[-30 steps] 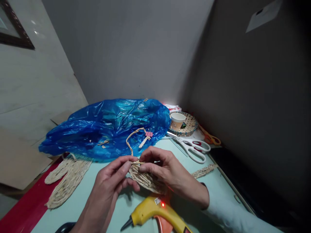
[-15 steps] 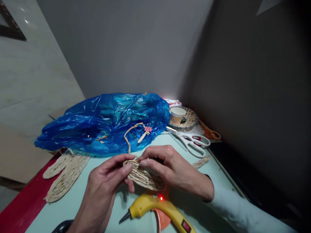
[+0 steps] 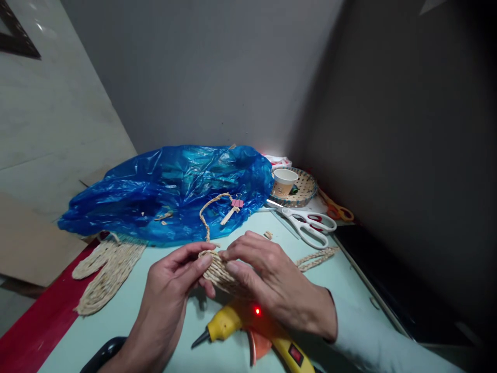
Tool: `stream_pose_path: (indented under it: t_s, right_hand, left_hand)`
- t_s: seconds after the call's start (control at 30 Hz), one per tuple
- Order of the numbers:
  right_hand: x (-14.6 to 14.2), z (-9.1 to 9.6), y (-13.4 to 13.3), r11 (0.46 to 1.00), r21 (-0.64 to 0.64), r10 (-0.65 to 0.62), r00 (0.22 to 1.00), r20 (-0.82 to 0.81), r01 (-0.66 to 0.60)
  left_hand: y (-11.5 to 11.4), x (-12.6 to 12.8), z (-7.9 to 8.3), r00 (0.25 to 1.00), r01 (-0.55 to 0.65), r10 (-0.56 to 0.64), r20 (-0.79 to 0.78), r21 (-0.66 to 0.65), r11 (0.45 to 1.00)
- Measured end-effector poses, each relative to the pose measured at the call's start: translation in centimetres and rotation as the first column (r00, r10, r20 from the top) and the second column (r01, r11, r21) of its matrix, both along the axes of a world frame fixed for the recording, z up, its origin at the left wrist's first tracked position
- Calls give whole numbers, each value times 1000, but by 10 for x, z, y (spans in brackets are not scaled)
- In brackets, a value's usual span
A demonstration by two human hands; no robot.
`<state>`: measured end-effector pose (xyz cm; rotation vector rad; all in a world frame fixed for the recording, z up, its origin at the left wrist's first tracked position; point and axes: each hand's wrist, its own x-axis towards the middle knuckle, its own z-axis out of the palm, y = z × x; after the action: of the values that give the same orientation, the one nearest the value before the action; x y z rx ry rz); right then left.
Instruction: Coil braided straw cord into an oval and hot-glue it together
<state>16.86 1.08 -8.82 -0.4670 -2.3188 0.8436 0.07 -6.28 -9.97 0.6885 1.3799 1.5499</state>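
Observation:
Between both hands is a coiled piece of braided straw (image 3: 219, 273), its rows of cord lying side by side. My left hand (image 3: 173, 285) pinches its left end between thumb and fingers. On its upper right edge, my right hand (image 3: 267, 274) presses with thumb and fingertips, covering much of the right part. A loose straw braid (image 3: 205, 217) runs up from the piece onto the blue bag, its far end held by a pink binder clip (image 3: 237, 203). Below the hands lies a yellow glue gun (image 3: 229, 321) with a red light lit, its nozzle to the left.
A blue plastic bag (image 3: 155, 191) spreads across the back. A braided straw mitten shape (image 3: 108, 274) lies left. At right are white scissors (image 3: 306, 223), orange scissors (image 3: 337, 207), a woven tray (image 3: 305, 189) with a paper cup (image 3: 285, 181), a short braid (image 3: 318, 257) and a black panel (image 3: 380, 280).
My right hand has shifted slightly and turned over the straw piece, hiding more of its right part. A small straw scrap now shows behind it. The left hand keeps its pinch.

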Motion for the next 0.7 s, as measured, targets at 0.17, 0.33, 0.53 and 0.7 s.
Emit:
stream_pose_path:
  t_s: [0.17, 0.33, 0.53, 0.7]
  right_hand:
    - [-5, -3, -1, 999, -14, 39, 998, 40, -39]
    - [0, 8, 3, 988, -142, 62, 998, 11, -60]
    - [12, 15, 16, 901, -429, -176, 961, -211, 71]
    - [21, 7, 44, 802, -597, -329, 846, -420, 16]
  left_hand:
    - [2, -1, -6, 1000, -1, 1, -17, 20, 1000]
    - [5, 2, -4, 999, 43, -43, -10, 48, 998]
    - [10, -1, -4, 999, 35, -36, 9, 46, 998]
    - [13, -10, -3, 1000, -10, 8, 19, 59, 998]
